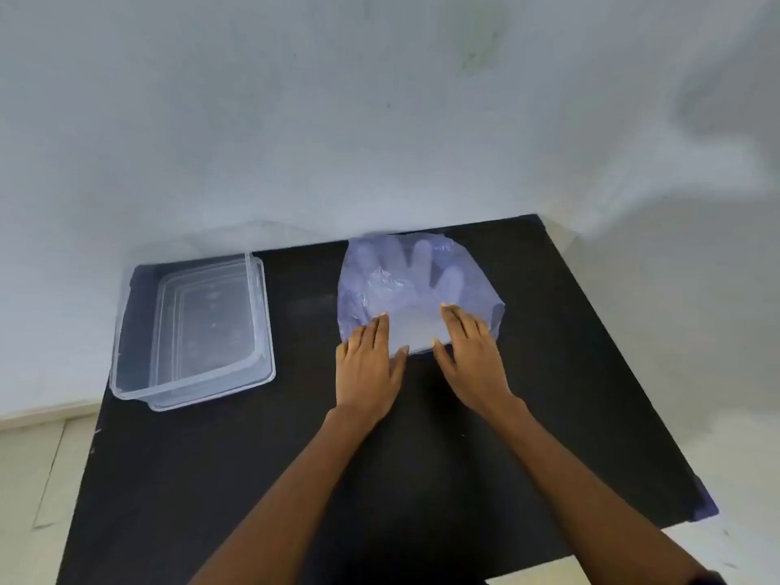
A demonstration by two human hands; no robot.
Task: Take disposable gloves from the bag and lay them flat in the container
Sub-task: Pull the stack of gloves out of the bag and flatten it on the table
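- A black, flat tabletop (422,458) is seen carrying everything, with a pale wall behind it.
- A clear, rectangular plastic container (126,331), open at the top and seemingly empty, is set well to the left of both hands; no obstacle is seen on the bare surface between it and them.
- A thin, translucent bluish plastic bag (472,280) is spread just beyond the fingertips, its near edge under them; pale disposable gloves (405,280) are seen through the film, still inside.
- The left hand (369,365) is laid palm down on the bag's near left edge, its grip open, fingers straight and together, clamped on nothing.
- The right hand (470,356) is laid likewise on the near right edge, its grip also open and flat.
- The bag's mouth is judged best held down by one hand while a single glove is drawn out by the other, since the film is likely to slide and bunch.
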